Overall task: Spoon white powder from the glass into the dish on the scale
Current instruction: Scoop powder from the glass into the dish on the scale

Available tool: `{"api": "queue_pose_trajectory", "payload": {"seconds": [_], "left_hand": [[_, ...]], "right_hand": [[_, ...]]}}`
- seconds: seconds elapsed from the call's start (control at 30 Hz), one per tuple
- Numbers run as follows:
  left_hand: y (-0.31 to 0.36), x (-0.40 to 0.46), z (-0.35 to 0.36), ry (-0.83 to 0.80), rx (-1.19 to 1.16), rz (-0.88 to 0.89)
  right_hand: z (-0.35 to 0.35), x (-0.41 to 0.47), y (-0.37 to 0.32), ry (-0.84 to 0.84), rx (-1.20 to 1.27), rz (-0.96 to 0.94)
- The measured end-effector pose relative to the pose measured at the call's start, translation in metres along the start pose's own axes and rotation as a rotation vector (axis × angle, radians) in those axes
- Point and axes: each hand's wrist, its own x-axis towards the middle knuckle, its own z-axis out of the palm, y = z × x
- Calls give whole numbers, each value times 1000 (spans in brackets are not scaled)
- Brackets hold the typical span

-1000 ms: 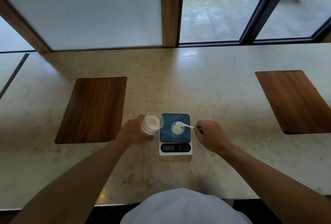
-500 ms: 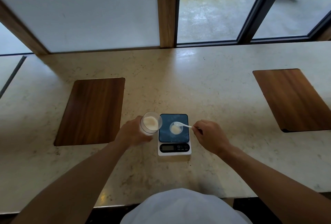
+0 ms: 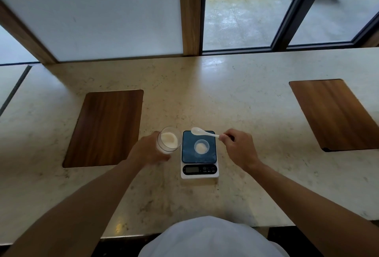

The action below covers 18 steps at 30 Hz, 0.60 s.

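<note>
A clear glass point(image 3: 168, 142) holding white powder is tilted toward the scale, gripped from the left by my left hand point(image 3: 147, 151). Right of it stands a white kitchen scale point(image 3: 199, 155) with a blue platform and a dark display at its front. A small clear dish point(image 3: 201, 146) with a mound of white powder sits in the middle of the platform. My right hand point(image 3: 239, 149) pinches the handle of a white plastic spoon point(image 3: 202, 132); the spoon's bowl hovers over the platform's far edge, beyond the dish.
A pale marble counter point(image 3: 235, 102) runs under everything, with a wooden inset panel at the left point(image 3: 106, 127) and another at the right point(image 3: 336, 113). Windows and a wooden post stand behind the counter. The counter's front edge is close to my body.
The spoon has lifted off the dish and moved toward the far edge of the scale. The glass stays tilted in my left hand.
</note>
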Motion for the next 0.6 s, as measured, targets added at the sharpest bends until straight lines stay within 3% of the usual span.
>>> {"api": "queue_pose_trajectory", "payload": {"seconds": [0.13,0.6], "left_hand": [[2,-3,2,-6,8,5],[6,-6,5,-42,36,48]], "right_hand": [[4,0,-13,-62,59,-78],[30,-3,-37,-150,-130,-355]]}}
